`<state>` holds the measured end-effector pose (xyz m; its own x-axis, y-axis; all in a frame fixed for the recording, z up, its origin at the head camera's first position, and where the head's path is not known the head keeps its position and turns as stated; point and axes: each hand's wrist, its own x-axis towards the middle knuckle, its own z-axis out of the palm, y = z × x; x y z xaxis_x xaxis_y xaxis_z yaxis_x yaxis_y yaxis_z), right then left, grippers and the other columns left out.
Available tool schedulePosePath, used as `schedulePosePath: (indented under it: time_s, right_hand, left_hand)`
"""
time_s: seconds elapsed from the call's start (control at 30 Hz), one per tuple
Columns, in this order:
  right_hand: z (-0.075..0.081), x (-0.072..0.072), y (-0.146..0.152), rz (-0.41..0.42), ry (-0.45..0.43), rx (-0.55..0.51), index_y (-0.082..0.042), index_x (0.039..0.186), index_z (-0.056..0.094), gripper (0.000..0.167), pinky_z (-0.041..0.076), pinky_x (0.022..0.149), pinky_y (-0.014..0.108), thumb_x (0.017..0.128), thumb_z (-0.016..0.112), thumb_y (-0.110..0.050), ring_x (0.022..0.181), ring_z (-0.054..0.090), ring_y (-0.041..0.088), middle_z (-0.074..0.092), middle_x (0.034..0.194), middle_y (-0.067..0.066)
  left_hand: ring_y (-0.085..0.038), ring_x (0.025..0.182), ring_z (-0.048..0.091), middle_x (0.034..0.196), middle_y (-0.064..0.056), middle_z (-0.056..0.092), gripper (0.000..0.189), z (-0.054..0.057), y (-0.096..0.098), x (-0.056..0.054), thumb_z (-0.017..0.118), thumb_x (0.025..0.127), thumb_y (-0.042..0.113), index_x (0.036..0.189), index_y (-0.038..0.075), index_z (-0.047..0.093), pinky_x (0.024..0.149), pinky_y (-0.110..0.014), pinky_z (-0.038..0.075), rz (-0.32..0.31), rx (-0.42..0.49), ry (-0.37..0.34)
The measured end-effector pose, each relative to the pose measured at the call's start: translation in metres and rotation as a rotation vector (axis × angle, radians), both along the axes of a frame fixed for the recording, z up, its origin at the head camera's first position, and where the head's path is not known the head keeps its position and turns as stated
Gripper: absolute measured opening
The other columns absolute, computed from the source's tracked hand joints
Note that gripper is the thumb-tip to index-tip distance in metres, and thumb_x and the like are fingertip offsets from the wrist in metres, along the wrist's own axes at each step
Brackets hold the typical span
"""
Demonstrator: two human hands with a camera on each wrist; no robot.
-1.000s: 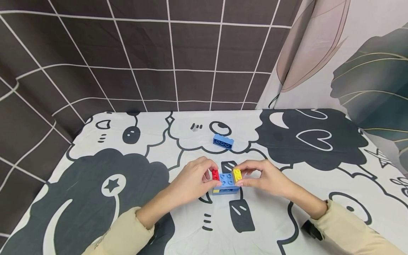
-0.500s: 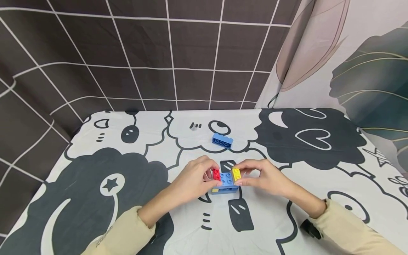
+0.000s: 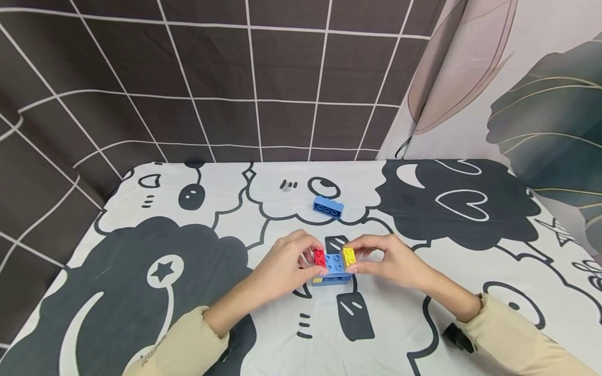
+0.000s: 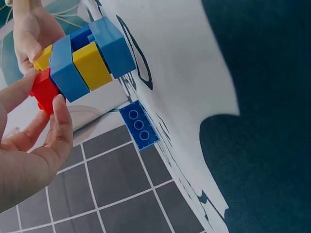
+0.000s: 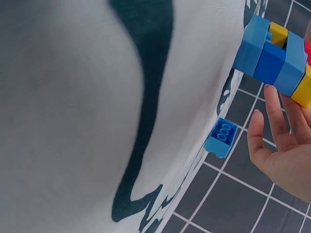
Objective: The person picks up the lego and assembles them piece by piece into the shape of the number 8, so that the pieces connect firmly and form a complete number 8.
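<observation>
A stack of toy building bricks stands on the cloth, its top layer a studded blue brick point(image 3: 334, 263). At the stack's left end my left hand point(image 3: 288, 261) pinches a red brick point(image 3: 319, 257) between thumb and fingers. My right hand point(image 3: 392, 261) pinches a yellow brick point(image 3: 348, 257) at the right end. Both small bricks sit on the blue brick, with bare studs between them. Lower down, the left wrist view shows another yellow brick point(image 4: 92, 66) between two blue layers; a darker blue brick point(image 5: 269, 63) shares that layer in the right wrist view.
Beyond the stack a loose blue brick point(image 3: 328, 207) lies on its side, hollow underside showing. A black-and-white patterned cloth point(image 3: 291, 355) covers the surface. Behind it hangs a dark grid-patterned curtain point(image 3: 211, 68), with a leaf-patterned one point(image 3: 541, 104) at the right.
</observation>
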<state>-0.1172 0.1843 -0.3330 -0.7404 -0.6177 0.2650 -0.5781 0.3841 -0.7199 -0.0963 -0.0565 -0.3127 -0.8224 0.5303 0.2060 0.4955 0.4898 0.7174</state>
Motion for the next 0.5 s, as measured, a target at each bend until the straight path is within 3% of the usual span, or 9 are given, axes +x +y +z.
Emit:
schedulePosePath:
  time_s: [0.23, 0.5]
  right_hand:
    - [-0.0014, -0.0005, 0.0002, 0.006, 0.002, -0.002, -0.005, 0.101, 0.066, 0.031, 0.048, 0.071, 0.025, 0.073, 0.076, -0.012, 0.076, 0.057, 0.015, 0.066, 0.092, -0.002]
    - [-0.0014, -0.0009, -0.0001, 0.002, 0.001, 0.000, -0.005, 0.101, 0.067, 0.031, 0.048, 0.071, 0.026, 0.073, 0.076, -0.013, 0.076, 0.057, 0.014, 0.066, 0.092, -0.002]
  left_hand:
    - [-0.010, 0.073, 0.055, 0.086, 0.000, 0.054, 0.027, -0.0010, -0.0005, -0.0003, 0.075, 0.076, 0.015, 0.097, 0.005, 0.063, 0.065, -0.021, 0.048, 0.002, -0.034, 0.008]
    - [-0.014, 0.078, 0.058, 0.094, -0.003, 0.058, 0.031, 0.0018, -0.0046, -0.0030, 0.075, 0.075, 0.012, 0.102, 0.002, 0.063, 0.067, -0.019, 0.048, -0.030, -0.015, -0.043]
